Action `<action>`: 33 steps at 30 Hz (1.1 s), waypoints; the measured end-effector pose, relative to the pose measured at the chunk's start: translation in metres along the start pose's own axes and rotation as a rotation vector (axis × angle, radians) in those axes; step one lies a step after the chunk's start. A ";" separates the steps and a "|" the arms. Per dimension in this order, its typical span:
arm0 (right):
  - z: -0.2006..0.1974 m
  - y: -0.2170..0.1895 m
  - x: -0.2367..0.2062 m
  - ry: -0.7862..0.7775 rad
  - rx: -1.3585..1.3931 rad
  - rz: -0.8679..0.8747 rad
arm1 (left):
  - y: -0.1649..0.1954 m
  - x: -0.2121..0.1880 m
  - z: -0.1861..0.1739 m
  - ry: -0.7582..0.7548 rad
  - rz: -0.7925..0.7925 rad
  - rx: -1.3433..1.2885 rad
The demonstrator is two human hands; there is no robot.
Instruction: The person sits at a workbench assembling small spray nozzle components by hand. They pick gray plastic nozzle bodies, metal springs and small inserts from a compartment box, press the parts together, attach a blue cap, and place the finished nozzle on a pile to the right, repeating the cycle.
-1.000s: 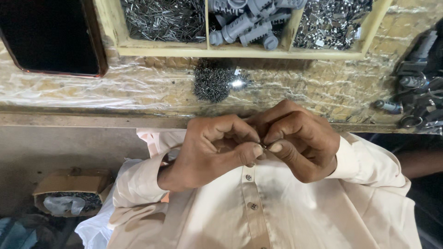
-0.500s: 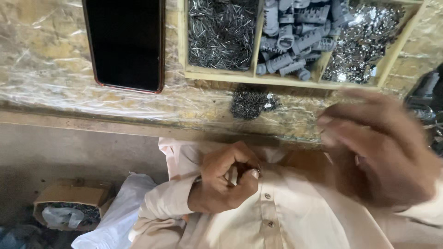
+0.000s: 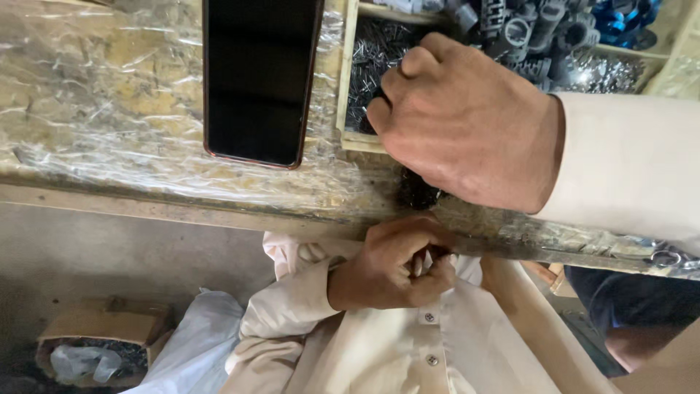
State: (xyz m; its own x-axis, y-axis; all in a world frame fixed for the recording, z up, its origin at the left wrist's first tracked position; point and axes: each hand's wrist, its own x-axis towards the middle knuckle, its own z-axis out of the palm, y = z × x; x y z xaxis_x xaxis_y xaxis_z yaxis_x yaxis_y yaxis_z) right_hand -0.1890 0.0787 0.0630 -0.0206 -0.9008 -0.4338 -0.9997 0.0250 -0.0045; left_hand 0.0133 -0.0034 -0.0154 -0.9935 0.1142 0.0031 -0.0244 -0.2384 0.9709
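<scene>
The right hand (image 3: 467,124) reaches over the plastic-wrapped workbench (image 3: 109,109) into the wooden tray (image 3: 343,87), its curled fingers dipping into the compartment of small dark metal pins (image 3: 372,51); whether they have closed on any pins I cannot tell, since the fingertips are hidden behind the knuckles. The left hand (image 3: 394,266) sits low against the cream shirt (image 3: 394,350), just below the bench edge, clenched around a small pale part (image 3: 424,261) that peeks out between thumb and forefinger. Beside the pin compartment lie grey plastic fittings (image 3: 525,33), and past them some shiny metal bits (image 3: 605,69). A black phone (image 3: 259,80) lies flat on the bench, left of the tray, and a small heap of loose pins (image 3: 417,193) rests on the bench under the right wrist. This looks like the pick-up step of an assembly: fetching 1 pin for the held part. The next move likely calls for a fine pinch on a single pin, lifted clear of the others.
</scene>
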 end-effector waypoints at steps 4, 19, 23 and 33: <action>0.016 0.008 -0.008 0.235 0.132 0.002 | 0.000 0.000 0.001 -0.029 -0.037 -0.006; -0.039 -0.021 -0.056 0.711 0.848 0.141 | -0.004 -0.007 -0.003 0.090 0.022 -0.240; 0.007 -0.100 -0.088 0.815 1.078 0.534 | 0.003 -0.012 0.002 0.076 -0.125 -0.597; 0.128 -0.161 -0.141 0.866 0.904 0.837 | 0.003 -0.013 0.012 0.018 -0.251 -0.482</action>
State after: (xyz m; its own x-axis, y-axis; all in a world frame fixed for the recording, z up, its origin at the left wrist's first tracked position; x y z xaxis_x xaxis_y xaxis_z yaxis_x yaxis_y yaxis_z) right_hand -0.0231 0.2576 0.0094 -0.8892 -0.4537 0.0581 -0.3563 0.6073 -0.7101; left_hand 0.0279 0.0056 -0.0096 -0.9520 0.2089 -0.2235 -0.3057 -0.6216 0.7212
